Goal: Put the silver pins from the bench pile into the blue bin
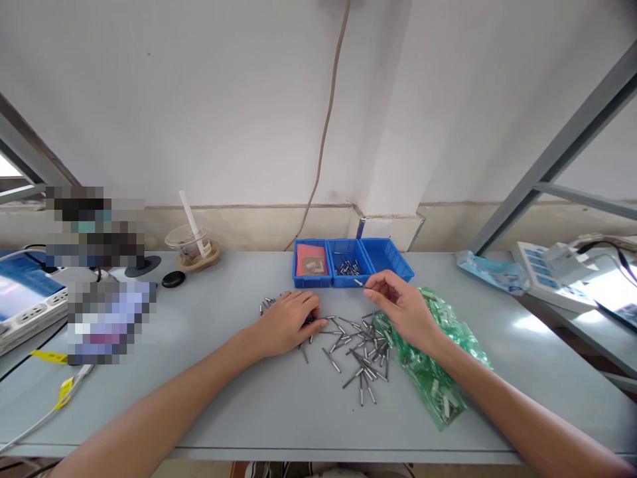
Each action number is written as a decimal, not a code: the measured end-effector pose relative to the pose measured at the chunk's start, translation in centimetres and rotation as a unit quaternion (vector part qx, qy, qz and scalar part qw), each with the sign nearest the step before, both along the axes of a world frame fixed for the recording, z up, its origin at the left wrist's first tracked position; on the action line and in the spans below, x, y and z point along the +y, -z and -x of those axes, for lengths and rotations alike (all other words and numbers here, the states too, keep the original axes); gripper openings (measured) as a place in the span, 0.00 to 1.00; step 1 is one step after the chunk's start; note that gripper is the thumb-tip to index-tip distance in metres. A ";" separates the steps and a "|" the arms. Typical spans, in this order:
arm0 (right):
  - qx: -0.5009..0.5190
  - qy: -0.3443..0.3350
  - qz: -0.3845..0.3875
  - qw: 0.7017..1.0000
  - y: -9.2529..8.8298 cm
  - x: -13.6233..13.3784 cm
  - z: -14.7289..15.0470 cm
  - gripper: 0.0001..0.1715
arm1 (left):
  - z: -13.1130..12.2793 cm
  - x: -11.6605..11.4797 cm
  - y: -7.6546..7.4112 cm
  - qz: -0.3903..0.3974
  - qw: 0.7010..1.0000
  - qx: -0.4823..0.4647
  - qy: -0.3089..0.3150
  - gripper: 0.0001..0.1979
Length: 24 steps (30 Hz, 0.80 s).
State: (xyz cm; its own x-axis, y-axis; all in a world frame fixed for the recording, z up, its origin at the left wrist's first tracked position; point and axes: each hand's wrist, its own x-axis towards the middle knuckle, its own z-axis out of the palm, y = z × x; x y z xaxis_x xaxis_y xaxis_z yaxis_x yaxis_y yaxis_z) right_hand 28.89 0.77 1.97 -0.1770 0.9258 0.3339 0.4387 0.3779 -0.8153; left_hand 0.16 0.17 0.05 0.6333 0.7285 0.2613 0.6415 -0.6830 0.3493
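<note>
My left hand (286, 323) rests on the table, its fingers curled over several metal pins, with some of them showing at the gap by the thumb. My right hand (405, 309) is raised in a pinch, holding one thin metal pin (360, 284) between thumb and fingertips, just in front of the blue bins. A loose heap of similar pins (365, 358), each with a dark and a brighter silver section, lies between the hands. Beneath my right hand and wrist is a green plastic bag (440, 392) with pale pieces inside.
Three joined blue bins stand near the wall: the left bin (295, 273) holds a reddish packet, the middle bin (354, 247) small metal pieces. A cup with a straw (192, 240), a black round lid (173, 279) and a power strip (547, 275) flank the work area.
</note>
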 end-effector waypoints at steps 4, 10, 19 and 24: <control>0.015 -0.003 0.035 0.999 -0.1 0.1 -0.1 0.17 | 0.0 0.0 0.0 0.002 1.000 0.005 -0.001 0.13; 0.130 -0.038 0.144 0.980 -0.6 -0.1 0.0 0.19 | 0.0 0.0 0.0 0.004 1.000 0.014 -0.002 0.12; 0.261 -0.050 0.244 0.933 -0.7 0.1 -0.2 0.24 | 0.0 0.0 0.1 0.003 1.000 0.011 -0.001 0.12; 0.289 -0.053 0.252 0.922 -0.8 0.0 -0.1 0.22 | 0.1 -0.1 0.0 0.009 1.000 0.012 -0.004 0.11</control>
State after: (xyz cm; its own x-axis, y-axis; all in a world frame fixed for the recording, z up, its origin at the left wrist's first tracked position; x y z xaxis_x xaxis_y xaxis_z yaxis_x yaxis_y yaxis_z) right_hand 28.99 0.80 2.78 -0.2029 0.9770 -0.0660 -0.1418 -0.0960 -0.9852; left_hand 0.10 0.10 0.05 0.6333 0.7380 0.2329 0.6549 -0.6715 0.3467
